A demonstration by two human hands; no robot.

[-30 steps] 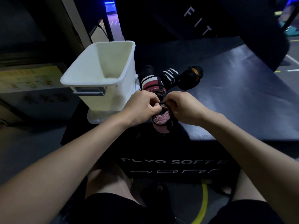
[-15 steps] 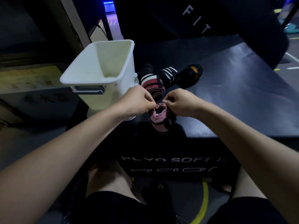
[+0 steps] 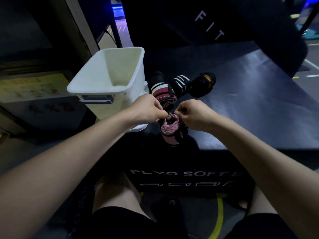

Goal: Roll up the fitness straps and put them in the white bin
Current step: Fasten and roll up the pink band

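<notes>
A black padded plyo box [image 3: 250,104] is carrying everything — its front face is showing the white lettering "PLYO SOFT". A white bin [image 3: 110,83] is standing at its left edge. Just right of the bin, three rolled straps are lying in a row: a maroon and white one [image 3: 163,94], a black one with white stripes [image 3: 180,83], and a black one with orange [image 3: 203,83]. A pink roll [image 3: 170,130] is sitting near the front edge — hands are covering its top.

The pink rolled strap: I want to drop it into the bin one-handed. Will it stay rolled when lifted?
Probably not unaided: the pink rolled fabric strap shows loose, soft layers that both hands pinch. It looks light, floppy, and likely to uncoil.
</notes>
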